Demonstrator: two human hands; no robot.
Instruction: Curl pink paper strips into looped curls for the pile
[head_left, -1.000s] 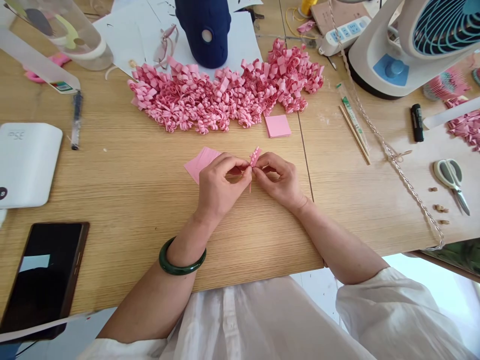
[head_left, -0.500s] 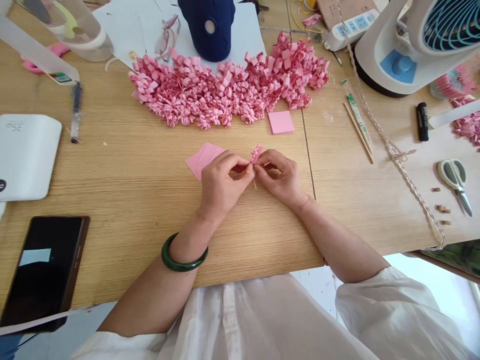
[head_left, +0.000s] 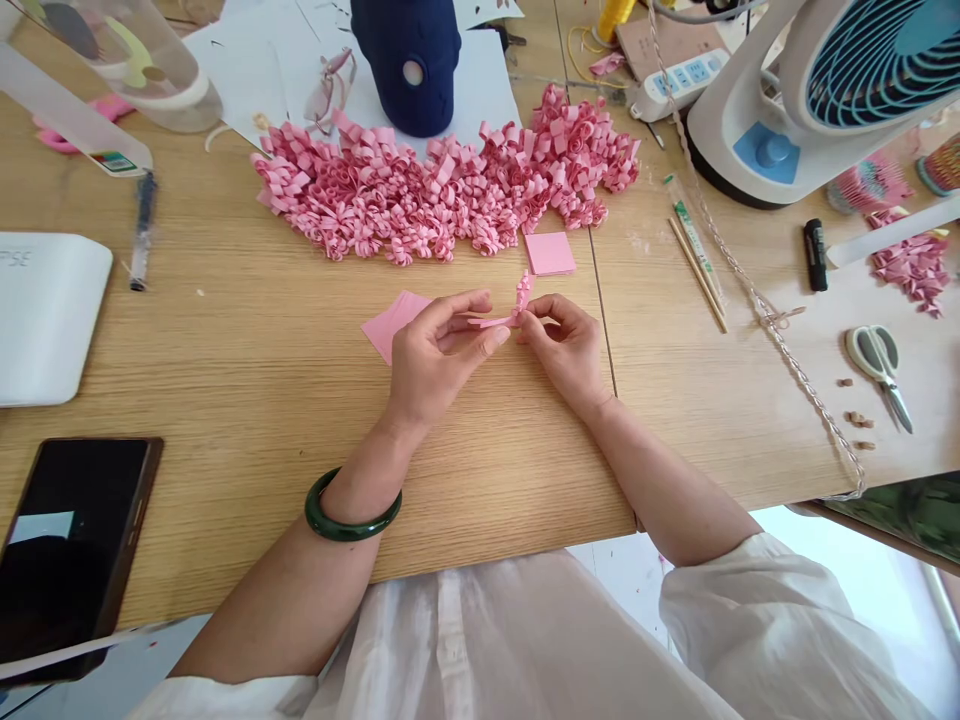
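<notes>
My left hand (head_left: pixel 435 352) and my right hand (head_left: pixel 566 343) meet over the wooden table (head_left: pixel 247 400), both pinching a small pink paper piece (head_left: pixel 517 302) with curled strips. A flat strip of it runs sideways between my left thumb and fingers; the curled end sticks up above my right fingertips. A flat pink paper sheet (head_left: pixel 391 322) lies under my left hand. A small pink square pad (head_left: pixel 550 253) sits just beyond my right hand. Behind them stretches a long heap of curled pink paper pieces (head_left: pixel 442 190). A green bangle (head_left: pixel 349 512) circles my left wrist.
A dark phone (head_left: pixel 67 540) and a white device (head_left: pixel 45 315) lie at the left, a pen (head_left: pixel 140 232) beyond. A blue object (head_left: pixel 409 60), a power strip (head_left: pixel 675 80) and a fan (head_left: pixel 825 90) stand at the back. Chopsticks (head_left: pixel 697 265), a braided cord (head_left: pixel 787 330) and scissors (head_left: pixel 877 365) lie right.
My left fingers have loosened and drawn a strip of the pink piece out sideways. The curled end rose a little above my right hand. The camera shifted slightly.
</notes>
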